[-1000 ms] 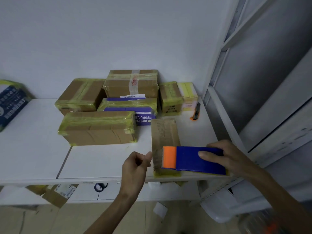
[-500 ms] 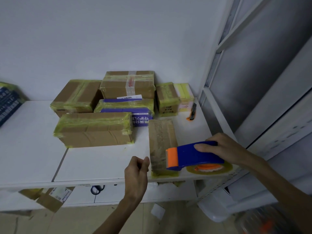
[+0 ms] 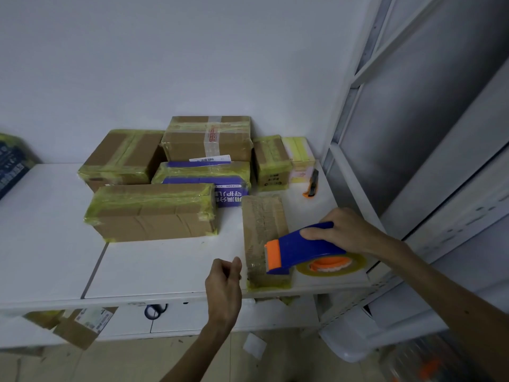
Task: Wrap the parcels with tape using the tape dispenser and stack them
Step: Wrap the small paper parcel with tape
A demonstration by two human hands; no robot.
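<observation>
A white surface [image 3: 154, 266] stands against a wall. Taped cardboard parcels [image 3: 154, 210] cluster at its back. One narrow brown parcel [image 3: 261, 221] lies alone near the front edge, running front to back. A blue and orange tape dispenser [image 3: 303, 249] rests its orange end on this parcel. The right hand [image 3: 344, 230] grips the dispenser from above. The left hand [image 3: 223, 282] hovers just beside the parcel's near left corner, fingers curled, nothing visible in it. A small orange utility knife [image 3: 312, 184] lies behind.

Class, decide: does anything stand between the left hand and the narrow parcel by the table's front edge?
Nothing visible does. The left hand is right beside the narrow parcel; the tape dispenser sits at its other side.
</observation>
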